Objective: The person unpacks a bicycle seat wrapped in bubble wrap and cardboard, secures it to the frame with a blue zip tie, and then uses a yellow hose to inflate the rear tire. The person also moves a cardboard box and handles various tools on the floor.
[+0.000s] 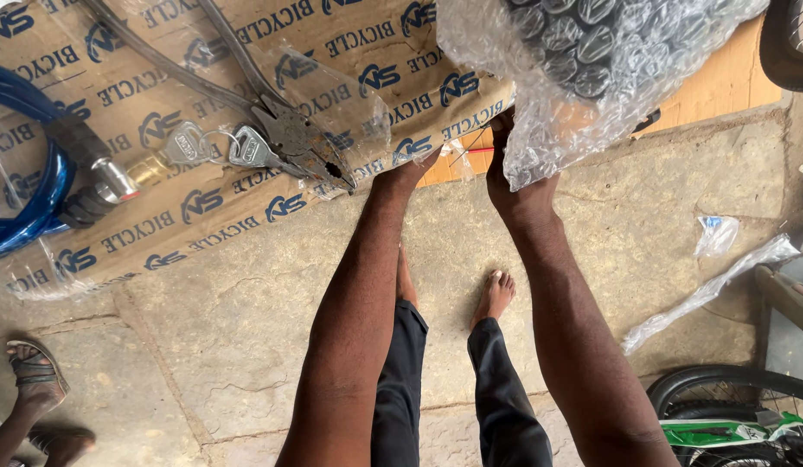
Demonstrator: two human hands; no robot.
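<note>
Overhead, our right hand (pixel 524 186) grips the bubble-wrapped bundle (pixel 591 69) from below; our left hand (pixel 410 169) (grip hidden, we cannot tell) reaches under the cardboard (pixel 246 130), nearer the pliers (pixel 302 143).

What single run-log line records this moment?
left hand: under printed brown cardboard sheet | right hand: grip on clear bubble wrap bundle | grey metal pliers on cardboard

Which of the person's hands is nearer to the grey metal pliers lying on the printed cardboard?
Left. The left hand lies beside the grey metal pliers' tip; the right hand is farther off, under the clear bubble wrap bundle.
</note>
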